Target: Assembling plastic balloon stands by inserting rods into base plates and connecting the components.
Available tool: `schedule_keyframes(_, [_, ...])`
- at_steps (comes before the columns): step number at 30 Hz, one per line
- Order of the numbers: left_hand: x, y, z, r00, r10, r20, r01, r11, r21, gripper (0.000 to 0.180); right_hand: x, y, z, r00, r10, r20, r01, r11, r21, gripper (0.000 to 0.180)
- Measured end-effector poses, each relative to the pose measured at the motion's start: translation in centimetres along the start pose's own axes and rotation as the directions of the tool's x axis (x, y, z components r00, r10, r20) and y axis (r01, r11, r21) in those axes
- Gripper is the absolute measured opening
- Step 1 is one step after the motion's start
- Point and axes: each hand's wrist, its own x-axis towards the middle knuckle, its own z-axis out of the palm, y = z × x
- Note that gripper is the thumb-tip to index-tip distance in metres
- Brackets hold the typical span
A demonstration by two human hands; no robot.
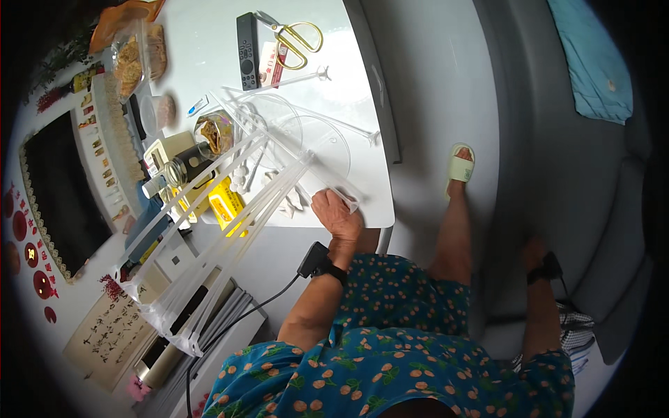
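My left hand rests on the near edge of the white table, its fingers curled in. Right beside it lies the end of a clear plastic piece; what the fingers hold, if anything, is hidden. A stand of long translucent plastic rods leans across the table and sticks out past its left edge, with a clear round base under it. Thinner rods end in small star-shaped cups. Down by the grey sofa, away from the table, hangs my right hand, dark and with its fingers unclear.
Gold-handled scissors, a black remote control and a card lie at the far side. Yellow packs, a bottle and snack bags crowd the left. The grey sofa stands at the right.
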Motion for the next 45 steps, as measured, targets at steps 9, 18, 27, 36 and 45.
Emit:
schedule_keyframes(9, [0.1, 0.2, 3.2, 0.999, -0.031, -0.041, 0.031, 1.000, -0.006, 0.012, 7.9, 3.5, 6.5, 0.972, -0.164, 0.171, 0.236, 0.620, -0.748, 0.031])
schedule_keyframes(18, [-0.5, -0.4, 3.2, 0.999, -0.002, -0.044, 0.000, 0.998, -0.059, 0.011, 8.8, 4.6, 6.5, 0.946, -0.302, -0.120, 0.211, 0.853, -0.477, 0.024])
schedule_keyframes(27, [-0.3, -2.4, 1.6, 1.000, 0.012, -0.013, -0.012, 1.000, 0.002, 0.017, 10.0, 6.9, 8.9, 0.972, -0.230, 0.050, 0.209, 0.747, -0.631, 0.024])
schedule_keyframes(36, [-0.8, -5.1, 2.4, 0.999, 0.013, -0.030, -0.013, 1.000, -0.010, 0.016, 8.9, 4.3, 8.5, 0.951, -0.304, 0.058, 0.282, 0.774, -0.566, 0.023])
schedule_keyframes(45, [-2.1, -6.5, 4.0, 0.997, 0.016, -0.073, -0.022, 0.996, -0.086, 0.014, 12.1, 10.9, 14.5, 0.735, -0.649, 0.197, 0.396, 0.175, -0.901, 0.015])
